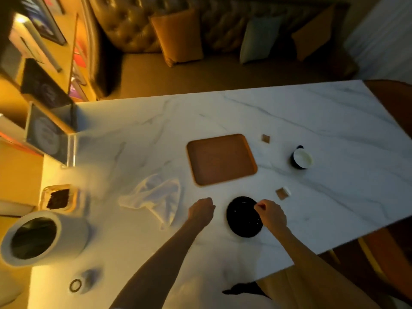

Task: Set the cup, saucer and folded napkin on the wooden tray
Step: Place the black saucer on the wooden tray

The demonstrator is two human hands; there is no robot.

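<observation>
An empty wooden tray (221,159) lies in the middle of the white marble table (312,121). A black saucer (242,218) rests flat near the table's front edge, below the tray. My right hand (272,214) sits over the saucer's right rim with fingers curled; whether it grips the rim is unclear. My left hand (201,209) hovers as a loose fist just left of the saucer, holding nothing. A crumpled white napkin (153,197) lies left of my left hand. The dark cup (301,158) with a white inside stands to the right of the tray.
Two small brown packets lie near the tray, one (265,138) behind its right corner and one (282,192) right of the saucer. A large white cylinder (44,237), a small dish (58,198) and a small round jar (83,282) stand at the left. A sofa with cushions (178,34) lies beyond the table.
</observation>
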